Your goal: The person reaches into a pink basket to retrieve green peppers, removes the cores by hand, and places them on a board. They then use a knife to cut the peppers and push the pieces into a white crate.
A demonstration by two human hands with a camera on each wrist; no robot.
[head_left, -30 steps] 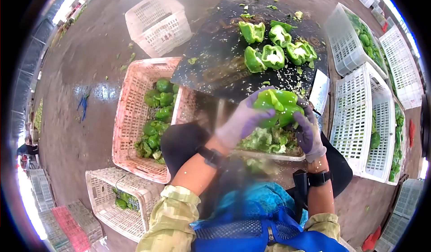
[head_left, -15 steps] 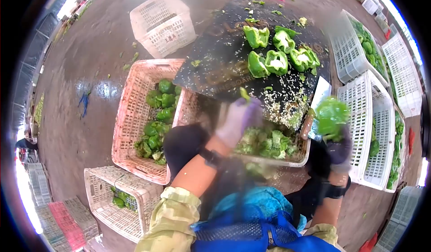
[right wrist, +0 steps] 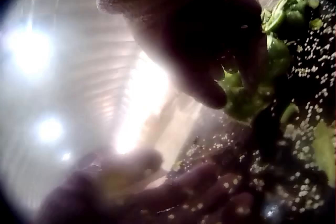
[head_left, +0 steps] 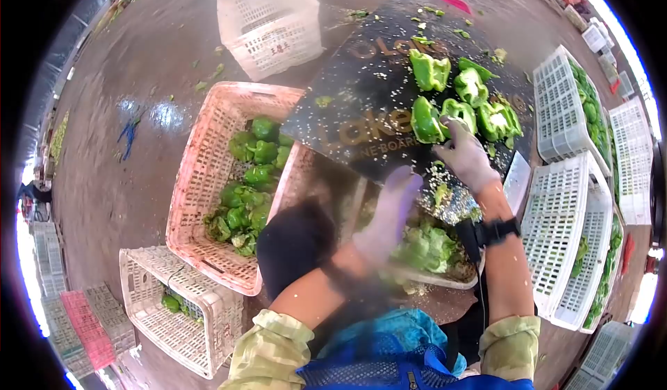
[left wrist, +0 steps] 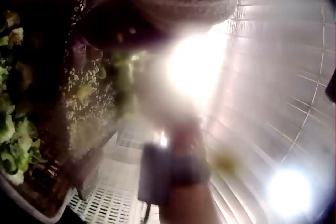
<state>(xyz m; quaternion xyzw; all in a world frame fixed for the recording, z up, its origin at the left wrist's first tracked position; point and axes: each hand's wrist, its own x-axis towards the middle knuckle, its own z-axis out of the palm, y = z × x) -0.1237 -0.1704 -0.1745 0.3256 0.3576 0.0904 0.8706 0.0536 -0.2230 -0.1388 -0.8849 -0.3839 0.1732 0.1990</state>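
Observation:
Gloved in pale purple, my right hand [head_left: 467, 157] reaches over the black board [head_left: 347, 105]. Its thumb and fingers are at a cut green bell pepper [head_left: 458, 114], which shows between them in the right wrist view [right wrist: 244, 100]. Several other opened peppers [head_left: 429, 70] lie around it, their pale insides showing. My left hand [head_left: 390, 213], also gloved, hovers over the board's near edge with fingers extended and nothing visible in it. Loose white seeds cover the board near both hands. A knife blade [head_left: 515, 181] lies along the right edge, its handle hidden behind the right wrist.
Below the board, a tray [head_left: 455, 281] holds pale green trimmings [head_left: 427, 247]. A pinkish crate [head_left: 182, 202] of green peppers stands to the left, with a tipped white crate [head_left: 187, 341] nearer me. More white crates [head_left: 556, 230] line the right side.
The whole pepper, first in both hands, swung right in my right hand and is gone from it. That hand now reaches the peppers on the board. The green stem piece has left my left hand.

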